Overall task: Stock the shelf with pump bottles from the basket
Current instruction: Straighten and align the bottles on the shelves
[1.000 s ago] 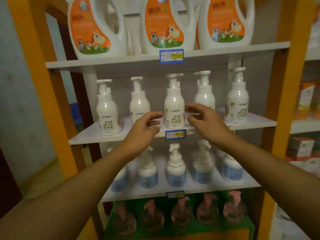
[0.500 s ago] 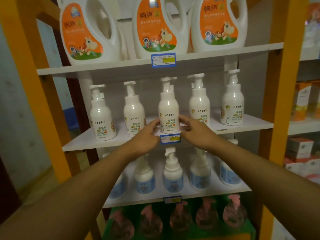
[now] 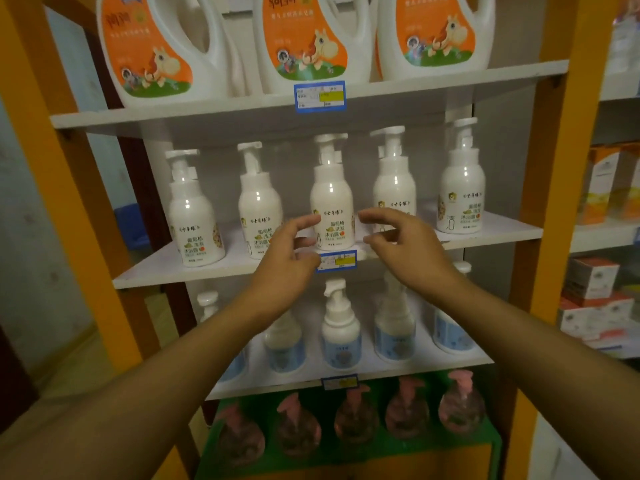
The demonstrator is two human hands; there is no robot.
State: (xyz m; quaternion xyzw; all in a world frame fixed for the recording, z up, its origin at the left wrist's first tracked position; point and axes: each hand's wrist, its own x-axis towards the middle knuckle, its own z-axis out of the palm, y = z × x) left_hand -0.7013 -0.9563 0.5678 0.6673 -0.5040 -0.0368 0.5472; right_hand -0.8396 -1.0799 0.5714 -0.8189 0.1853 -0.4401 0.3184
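Several white pump bottles stand in a row on the middle white shelf (image 3: pixel 149 271). The centre bottle (image 3: pixel 332 199) stands upright just behind a blue price tag (image 3: pixel 336 261). My left hand (image 3: pixel 291 251) is at its lower left and my right hand (image 3: pixel 405 244) at its lower right. Both have loosely spread fingers, with the fingertips right beside the bottle's sides and not curled round it. Neighbouring bottles stand at the left (image 3: pixel 258 202) and right (image 3: pixel 393 181). The basket is out of view.
Big white jugs with orange labels (image 3: pixel 311 39) fill the shelf above. Blue-labelled pump bottles (image 3: pixel 341 337) stand one shelf down, pink-topped bottles (image 3: pixel 356 417) below those. Orange uprights (image 3: pixel 561 168) frame the unit. Boxes (image 3: pixel 592 282) sit on the unit to the right.
Half a second ago both hands held the base of the centre bottle; now the fingers have spread and drawn slightly off it. The bottle stays upright.
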